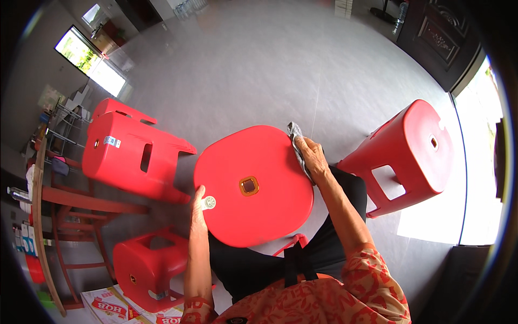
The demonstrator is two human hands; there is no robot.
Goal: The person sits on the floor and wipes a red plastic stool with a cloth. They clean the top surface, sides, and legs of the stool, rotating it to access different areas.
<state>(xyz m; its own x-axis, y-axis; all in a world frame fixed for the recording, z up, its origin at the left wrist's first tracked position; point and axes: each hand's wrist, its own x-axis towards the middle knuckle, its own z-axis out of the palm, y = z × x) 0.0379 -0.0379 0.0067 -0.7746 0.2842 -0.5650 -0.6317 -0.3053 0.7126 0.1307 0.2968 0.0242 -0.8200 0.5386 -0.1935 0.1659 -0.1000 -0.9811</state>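
Note:
A red plastic stool (253,216) stands in front of me between my knees, its rounded square seat facing up, with a small gold-framed square in the middle and a round pale sticker near the left edge. My left hand (199,208) grips the seat's left edge, its thumb by the sticker and its other fingers mostly hidden. At the upper right edge, my right hand (313,155) is closed on a grey cloth (294,131), which lies bunched against the rim and hangs down the stool's side.
Another red stool (426,146) stands to the right, beside the bright doorway (480,178). On the left are red stools (116,143), one at lower left (140,264) near printed cardboard (102,305). A wooden table (38,200) runs along the far left.

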